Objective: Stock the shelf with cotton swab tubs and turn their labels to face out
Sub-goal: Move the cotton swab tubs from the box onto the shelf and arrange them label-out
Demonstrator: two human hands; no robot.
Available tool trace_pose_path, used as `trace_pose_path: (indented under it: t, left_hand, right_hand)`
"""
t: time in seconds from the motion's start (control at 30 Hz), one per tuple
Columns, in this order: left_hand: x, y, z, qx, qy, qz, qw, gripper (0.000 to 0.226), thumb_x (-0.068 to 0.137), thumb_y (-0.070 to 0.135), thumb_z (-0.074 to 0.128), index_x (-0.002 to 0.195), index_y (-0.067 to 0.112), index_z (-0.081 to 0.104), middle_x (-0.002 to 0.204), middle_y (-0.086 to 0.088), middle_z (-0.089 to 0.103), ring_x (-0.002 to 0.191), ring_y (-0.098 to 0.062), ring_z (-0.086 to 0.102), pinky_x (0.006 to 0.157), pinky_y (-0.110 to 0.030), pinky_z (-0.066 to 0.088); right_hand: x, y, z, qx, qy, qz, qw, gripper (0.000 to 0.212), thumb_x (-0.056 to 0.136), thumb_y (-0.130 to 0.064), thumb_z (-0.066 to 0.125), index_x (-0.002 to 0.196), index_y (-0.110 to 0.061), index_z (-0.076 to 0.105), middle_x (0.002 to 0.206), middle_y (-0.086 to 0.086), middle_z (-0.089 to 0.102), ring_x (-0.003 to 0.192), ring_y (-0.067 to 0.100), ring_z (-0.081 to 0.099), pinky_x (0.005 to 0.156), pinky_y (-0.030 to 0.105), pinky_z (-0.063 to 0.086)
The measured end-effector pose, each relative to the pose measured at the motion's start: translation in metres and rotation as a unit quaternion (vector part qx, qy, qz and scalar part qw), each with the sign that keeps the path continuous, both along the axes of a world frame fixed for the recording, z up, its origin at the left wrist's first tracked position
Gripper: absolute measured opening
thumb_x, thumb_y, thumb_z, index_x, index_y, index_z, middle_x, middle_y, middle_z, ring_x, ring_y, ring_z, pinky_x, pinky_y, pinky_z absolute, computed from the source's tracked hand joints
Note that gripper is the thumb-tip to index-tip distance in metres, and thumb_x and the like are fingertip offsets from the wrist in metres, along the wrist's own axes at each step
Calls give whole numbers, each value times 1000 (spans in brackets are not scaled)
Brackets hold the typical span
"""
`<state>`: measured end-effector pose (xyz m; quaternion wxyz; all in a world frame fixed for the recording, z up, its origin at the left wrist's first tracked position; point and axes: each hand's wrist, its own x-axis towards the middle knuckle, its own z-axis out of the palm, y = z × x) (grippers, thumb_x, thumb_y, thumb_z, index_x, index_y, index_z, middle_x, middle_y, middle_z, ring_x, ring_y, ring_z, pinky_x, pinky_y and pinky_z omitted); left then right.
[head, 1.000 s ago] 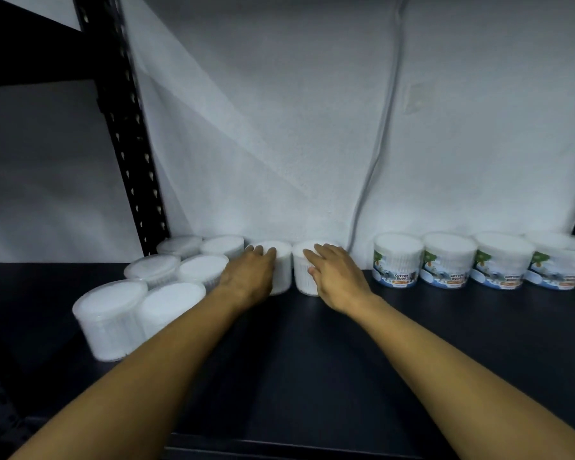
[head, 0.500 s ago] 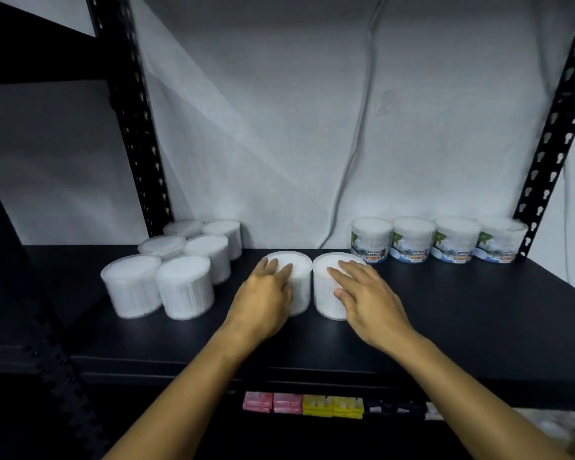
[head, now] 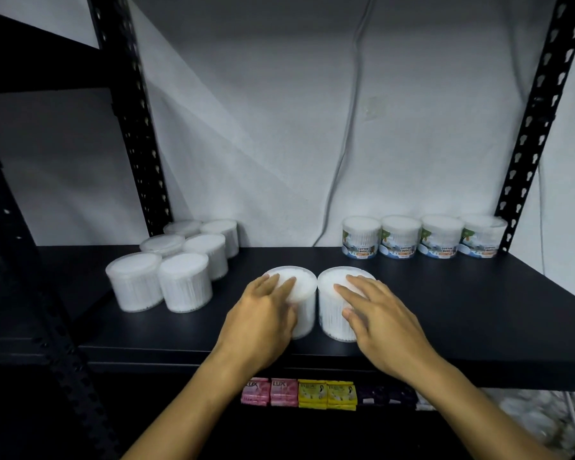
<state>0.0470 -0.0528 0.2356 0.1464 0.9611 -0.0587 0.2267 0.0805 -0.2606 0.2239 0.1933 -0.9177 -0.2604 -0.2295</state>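
Observation:
Two white cotton swab tubs stand side by side near the front of the black shelf (head: pixel 478 313), with no label showing toward me. My left hand (head: pixel 263 317) holds the left tub (head: pixel 304 285), fingers over its lid and palm against its side. My right hand (head: pixel 382 323) holds the right tub (head: pixel 329 293), fingers on the lid and thumb on the wall. A row of labelled tubs (head: pixel 422 237) stands along the back right, labels facing out. Several plain-looking tubs (head: pixel 180 277) are clustered at the left.
Black perforated uprights stand at the back left (head: pixel 136 144) and right (head: pixel 531 127). A grey cable (head: pixel 342 154) hangs down the white wall. Pink and yellow soap packs (head: pixel 299 391) lie on the lower shelf under the front edge.
Both hands have drawn the two tubs from the back wall toward the shelf's front edge. The view has pulled back, so the right upright and lower shelf now show.

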Motion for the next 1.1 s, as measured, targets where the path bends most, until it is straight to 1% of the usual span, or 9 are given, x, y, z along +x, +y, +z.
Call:
trace_pose_path:
  t: [0.07, 0.13, 0.23, 0.33, 0.53, 0.73, 0.87, 1.0, 1.1]
  left_hand:
    - [-3, 0, 5, -65, 12, 14, 998, 77, 91, 54, 52, 155, 29, 17, 160, 6, 20, 147, -10, 13, 111, -33, 30]
    - [-2, 0, 10, -136, 26, 40, 990, 98, 82, 66, 58, 156, 23, 8, 161, 2, 17, 147, -13, 13, 114, -33, 25]
    - [5, -6, 15, -197, 68, 73, 975, 118, 71, 73, 65, 155, 16, 4, 160, -6, 21, 146, -22, 21, 114, -33, 25]
    - [15, -8, 16, -243, 90, 83, 962, 123, 67, 68, 73, 155, 14, 6, 155, -10, 32, 141, -26, 33, 110, -35, 32]
    - [22, 4, 17, -307, 121, 45, 943, 115, 66, 54, 81, 154, 17, 17, 148, -1, 42, 134, -21, 42, 105, -30, 37]
    - [32, 24, 28, -277, 205, -35, 938, 93, 69, 46, 79, 149, 25, 36, 146, 7, 45, 124, -11, 47, 99, -24, 36]
    - [38, 27, 41, -222, 250, -67, 940, 98, 59, 49, 70, 148, 24, 37, 147, 5, 45, 122, -9, 46, 97, -23, 33]
    - [40, 28, 45, -203, 264, -71, 940, 109, 65, 59, 73, 154, 24, 22, 157, 4, 32, 139, -15, 36, 109, -29, 30]
    - [34, 18, 45, -142, 191, 39, 971, 115, 65, 83, 60, 153, 20, 23, 158, -2, 28, 141, -22, 34, 112, -39, 33]
  right_hand:
    - [-1, 2, 1, 33, 20, 5, 999, 49, 96, -38, 46, 143, -28, 38, 158, -4, 13, 144, 10, 5, 111, 23, 13]
    - [-3, 6, 6, 96, 30, -14, 995, 60, 91, -44, 53, 145, -27, 33, 158, -4, 4, 143, 7, -5, 111, 23, 7]
    - [0, 12, 12, 183, 76, -72, 978, 75, 81, -53, 63, 144, -25, 34, 153, 1, 13, 141, 15, 7, 111, 28, 19]
    - [5, 17, 13, 226, 142, -91, 959, 77, 75, -56, 68, 139, -22, 41, 137, 0, 31, 133, 18, 29, 102, 25, 30]
    - [17, 3, 13, 208, 166, -37, 963, 66, 76, -50, 70, 130, -14, 54, 135, -6, 38, 119, 5, 38, 97, 16, 27]
    - [34, -18, 21, 171, 227, 50, 957, 55, 81, -36, 70, 132, -21, 55, 138, -16, 39, 124, 1, 37, 100, 19, 29]
    - [43, -25, 25, 155, 253, 92, 951, 46, 83, -28, 68, 127, -26, 57, 143, -14, 37, 133, 6, 34, 110, 28, 28]
    - [39, -26, 29, 122, 262, 77, 954, 63, 75, -48, 64, 134, -34, 48, 151, -13, 25, 140, 9, 21, 116, 37, 20]
    - [32, -18, 26, 156, 195, 25, 968, 69, 77, -56, 65, 139, -34, 43, 152, -11, 22, 141, 10, 19, 116, 38, 21]
